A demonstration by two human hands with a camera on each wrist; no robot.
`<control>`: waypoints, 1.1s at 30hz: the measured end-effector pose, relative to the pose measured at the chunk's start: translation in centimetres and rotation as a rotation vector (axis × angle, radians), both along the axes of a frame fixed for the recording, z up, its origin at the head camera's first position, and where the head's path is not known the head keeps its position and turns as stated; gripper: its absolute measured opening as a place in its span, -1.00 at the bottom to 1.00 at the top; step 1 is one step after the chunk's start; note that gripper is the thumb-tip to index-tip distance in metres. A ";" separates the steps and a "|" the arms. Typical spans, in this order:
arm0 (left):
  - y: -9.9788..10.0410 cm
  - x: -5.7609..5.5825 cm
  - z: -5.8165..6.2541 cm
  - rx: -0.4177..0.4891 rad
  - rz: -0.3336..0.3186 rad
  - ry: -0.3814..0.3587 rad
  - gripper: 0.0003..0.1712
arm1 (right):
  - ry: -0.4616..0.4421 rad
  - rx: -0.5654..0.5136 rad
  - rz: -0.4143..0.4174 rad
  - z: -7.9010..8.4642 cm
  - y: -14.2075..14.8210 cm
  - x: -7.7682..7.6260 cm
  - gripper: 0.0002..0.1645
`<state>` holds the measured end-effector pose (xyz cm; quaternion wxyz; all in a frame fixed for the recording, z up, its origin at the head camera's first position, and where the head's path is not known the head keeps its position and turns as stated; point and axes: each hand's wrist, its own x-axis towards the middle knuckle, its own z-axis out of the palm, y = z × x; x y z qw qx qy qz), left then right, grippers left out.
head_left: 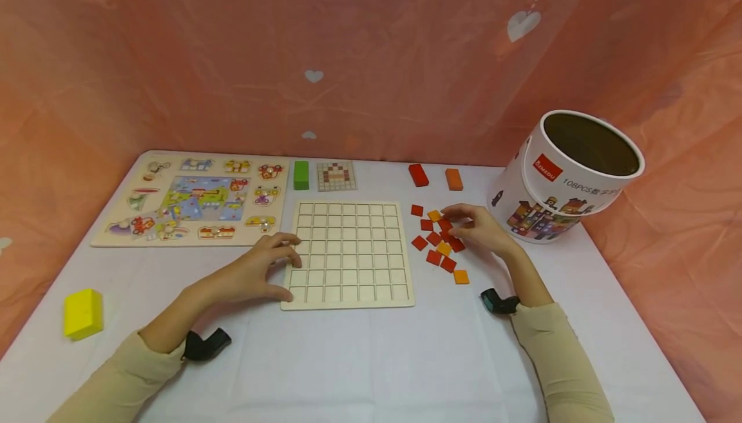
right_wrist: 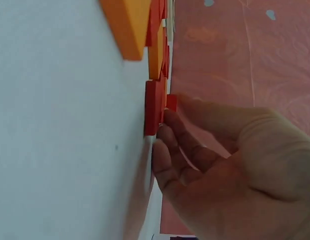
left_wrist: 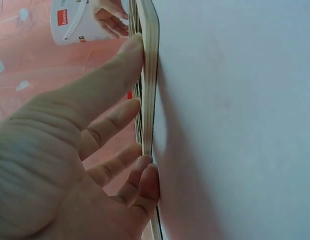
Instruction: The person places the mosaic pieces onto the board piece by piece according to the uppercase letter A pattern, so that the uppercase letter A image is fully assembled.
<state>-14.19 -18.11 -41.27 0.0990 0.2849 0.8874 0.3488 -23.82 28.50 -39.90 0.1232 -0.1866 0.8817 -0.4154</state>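
A pale wooden grid board [head_left: 350, 253] lies flat in the middle of the table. My left hand [head_left: 255, 273] is at its left side, fingers spread and fingertips on the edge; in the left wrist view the thumb [left_wrist: 95, 82] rests along the rim. To the right of the board lies a loose cluster of red tiles [head_left: 434, 238] and orange tiles [head_left: 460, 277]. Over the cluster's right side is my right hand [head_left: 478, 228], thumb and forefinger apart with fingertips right at the red tiles. In the right wrist view its fingers reach beside a red tile [right_wrist: 153, 107].
A white bucket [head_left: 536, 181] stands at the back right. Behind the board are a small pattern card [head_left: 337, 176], a green block [head_left: 301, 175], a red block [head_left: 418, 175] and an orange block [head_left: 454, 179]. A picture puzzle board [head_left: 124, 217] and yellow block [head_left: 84, 314] lie left.
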 end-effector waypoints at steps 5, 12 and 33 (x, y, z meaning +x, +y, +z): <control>-0.2 0.0 -0.2 0.011 0.002 -0.012 -0.53 | 0.028 0.020 0.004 -0.5 -0.2 -0.1 -0.58; -0.4 0.3 -0.1 0.033 0.005 -0.008 -0.54 | 0.040 0.032 0.032 -0.5 -0.4 0.0 -0.65; -0.5 0.5 -0.7 0.066 -0.012 0.000 -0.37 | 0.006 -0.040 0.309 3.0 -13.7 -5.0 -0.81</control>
